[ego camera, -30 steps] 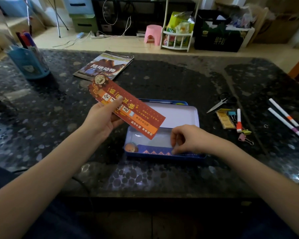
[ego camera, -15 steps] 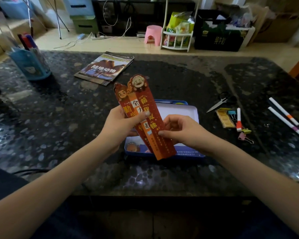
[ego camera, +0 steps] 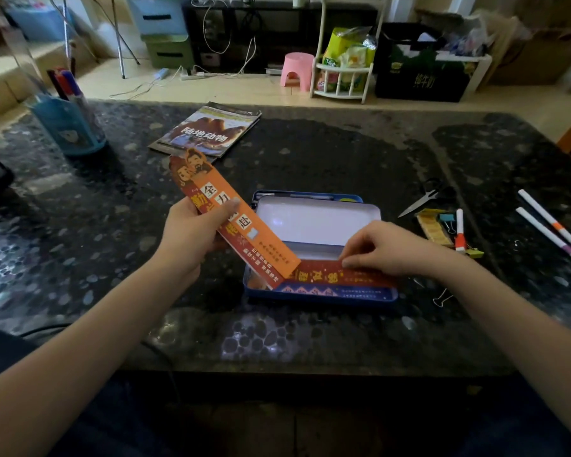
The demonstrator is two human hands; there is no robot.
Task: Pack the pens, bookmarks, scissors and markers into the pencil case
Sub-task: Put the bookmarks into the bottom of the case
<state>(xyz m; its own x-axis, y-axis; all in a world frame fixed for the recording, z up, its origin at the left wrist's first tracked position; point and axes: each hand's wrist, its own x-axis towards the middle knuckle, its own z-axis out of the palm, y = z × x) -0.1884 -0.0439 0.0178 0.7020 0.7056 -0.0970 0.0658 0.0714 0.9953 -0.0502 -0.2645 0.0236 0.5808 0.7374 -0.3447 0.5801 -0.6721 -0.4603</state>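
Dark stone table (ego camera: pixel 310 153), bookmarks going into the pencil case (ego camera: pixel 317 222).
Right hand (ego camera: pixel 386 249) pinches a red bookmark (ego camera: pixel 327 275) flat inside; left hand (ego camera: pixel 192 235) grips the orange bookmarks (ego camera: pixel 231 219), likely next.

Left hand (ego camera: pixel 192 235): my forearm angled in from lower left, thumb clamped on top, fingers beneath. Right hand (ego camera: pixel 386 247): palm down, fingers curled, tips pressing downward.

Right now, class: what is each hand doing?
Left hand: holds the orange bookmarks.
Right hand: fingertips press a red bookmark into the pencil case.
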